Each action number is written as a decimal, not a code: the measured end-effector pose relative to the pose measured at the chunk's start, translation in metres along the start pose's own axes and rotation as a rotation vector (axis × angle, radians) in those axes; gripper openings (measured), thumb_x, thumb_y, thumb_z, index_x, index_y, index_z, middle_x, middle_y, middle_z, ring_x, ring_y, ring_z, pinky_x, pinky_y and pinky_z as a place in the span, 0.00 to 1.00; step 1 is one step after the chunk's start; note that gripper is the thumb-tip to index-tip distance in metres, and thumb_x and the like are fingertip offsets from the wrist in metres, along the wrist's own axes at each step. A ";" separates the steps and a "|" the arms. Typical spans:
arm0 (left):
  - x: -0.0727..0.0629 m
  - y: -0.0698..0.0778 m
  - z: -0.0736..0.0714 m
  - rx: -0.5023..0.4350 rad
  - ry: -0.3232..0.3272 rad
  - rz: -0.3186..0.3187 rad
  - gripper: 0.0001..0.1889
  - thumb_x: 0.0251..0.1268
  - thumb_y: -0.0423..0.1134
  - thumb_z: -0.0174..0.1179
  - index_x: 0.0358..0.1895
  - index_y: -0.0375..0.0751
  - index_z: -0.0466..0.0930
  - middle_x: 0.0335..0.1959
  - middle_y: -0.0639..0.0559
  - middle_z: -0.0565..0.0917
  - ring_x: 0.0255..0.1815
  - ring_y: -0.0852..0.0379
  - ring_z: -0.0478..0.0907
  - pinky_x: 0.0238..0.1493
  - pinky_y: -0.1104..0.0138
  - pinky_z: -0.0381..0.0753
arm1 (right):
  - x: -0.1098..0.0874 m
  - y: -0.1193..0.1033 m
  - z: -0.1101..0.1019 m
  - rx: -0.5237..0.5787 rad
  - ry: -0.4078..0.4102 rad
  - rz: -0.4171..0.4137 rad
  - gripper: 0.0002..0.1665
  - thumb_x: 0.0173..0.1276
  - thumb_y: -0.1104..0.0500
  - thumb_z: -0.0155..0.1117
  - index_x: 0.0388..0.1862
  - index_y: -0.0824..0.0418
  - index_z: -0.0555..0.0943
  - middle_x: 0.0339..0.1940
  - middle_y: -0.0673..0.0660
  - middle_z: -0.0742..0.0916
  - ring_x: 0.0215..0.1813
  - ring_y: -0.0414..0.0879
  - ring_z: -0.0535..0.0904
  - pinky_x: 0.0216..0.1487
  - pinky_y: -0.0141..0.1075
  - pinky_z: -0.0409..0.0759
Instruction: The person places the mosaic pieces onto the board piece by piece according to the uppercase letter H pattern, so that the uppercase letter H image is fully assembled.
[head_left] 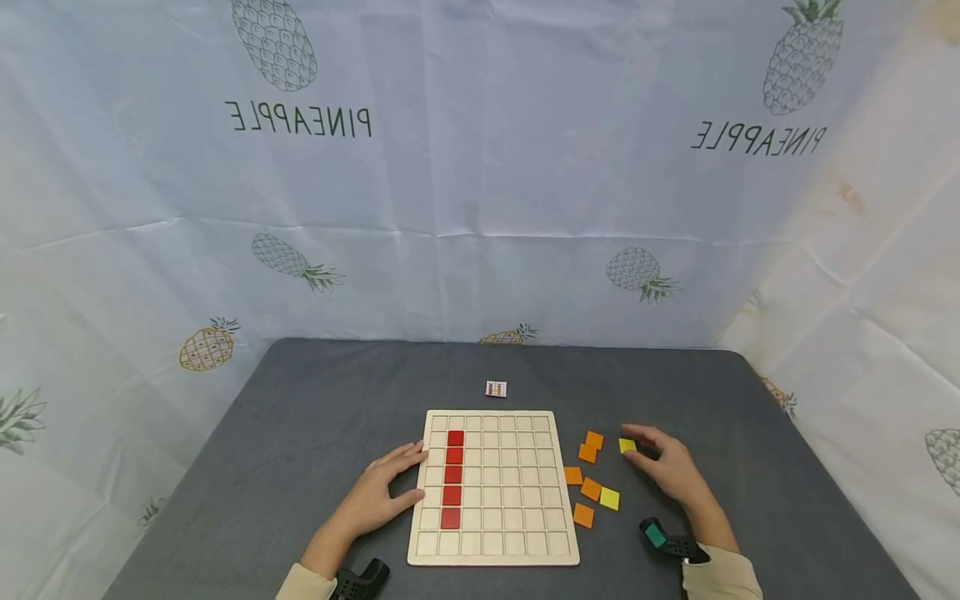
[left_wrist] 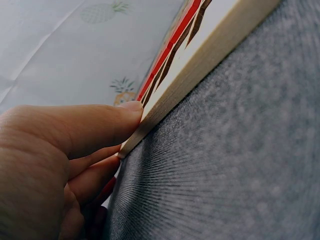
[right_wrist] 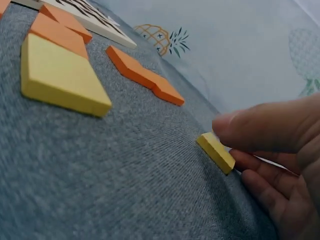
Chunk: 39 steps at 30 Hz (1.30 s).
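Note:
A pale wooden grid board (head_left: 504, 537) lies on the dark grey table, with several red square tiles (head_left: 453, 475) in one column near its left side. My left hand (head_left: 378, 492) rests at the board's left edge; its thumb (left_wrist: 131, 112) touches the rim in the left wrist view. To the right of the board, my right hand (head_left: 671, 468) has thumb and fingers on either side of a small yellow square tile (right_wrist: 216, 152), pinching it low over the cloth. Another yellow tile (head_left: 609, 498) lies nearer the board, beside an orange tile (head_left: 591, 489).
Several more orange tiles (head_left: 583, 515) are scattered along the board's right edge, two of them overlapping (right_wrist: 145, 75) in the right wrist view. A small printed pattern card (head_left: 496, 389) lies behind the board. A pineapple-print curtain (head_left: 450, 283) hangs behind the table (head_left: 337, 375).

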<state>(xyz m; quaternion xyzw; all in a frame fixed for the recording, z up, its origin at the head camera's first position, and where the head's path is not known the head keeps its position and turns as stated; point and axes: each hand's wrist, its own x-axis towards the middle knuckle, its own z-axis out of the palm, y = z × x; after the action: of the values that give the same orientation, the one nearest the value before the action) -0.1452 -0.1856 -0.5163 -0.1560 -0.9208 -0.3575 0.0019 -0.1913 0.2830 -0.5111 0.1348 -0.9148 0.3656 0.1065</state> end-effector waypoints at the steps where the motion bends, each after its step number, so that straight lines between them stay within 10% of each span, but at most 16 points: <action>1: 0.000 0.000 0.000 -0.003 0.000 -0.002 0.30 0.58 0.55 0.63 0.64 0.48 0.74 0.68 0.56 0.70 0.71 0.47 0.64 0.65 0.41 0.62 | 0.000 0.001 0.000 -0.004 -0.003 -0.001 0.22 0.61 0.60 0.68 0.56 0.63 0.80 0.51 0.60 0.85 0.50 0.55 0.80 0.49 0.33 0.79; 20: 0.000 0.000 -0.001 0.001 -0.010 0.008 0.30 0.59 0.56 0.61 0.64 0.48 0.74 0.69 0.54 0.70 0.71 0.46 0.63 0.64 0.40 0.62 | 0.004 -0.001 0.005 -0.067 -0.006 0.030 0.21 0.61 0.64 0.67 0.54 0.61 0.81 0.49 0.58 0.84 0.46 0.52 0.80 0.46 0.42 0.79; 39: 0.000 0.000 0.000 0.013 0.017 0.016 0.31 0.59 0.55 0.62 0.64 0.47 0.74 0.68 0.54 0.71 0.70 0.46 0.65 0.64 0.41 0.63 | 0.016 -0.084 0.059 0.099 -0.149 -0.127 0.20 0.60 0.64 0.68 0.53 0.60 0.82 0.47 0.50 0.83 0.40 0.40 0.76 0.39 0.33 0.78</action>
<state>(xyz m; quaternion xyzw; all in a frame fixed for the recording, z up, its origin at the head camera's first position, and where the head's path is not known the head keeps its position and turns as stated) -0.1450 -0.1856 -0.5161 -0.1601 -0.9218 -0.3527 0.0137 -0.1847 0.1801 -0.4945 0.2245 -0.8905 0.3919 0.0546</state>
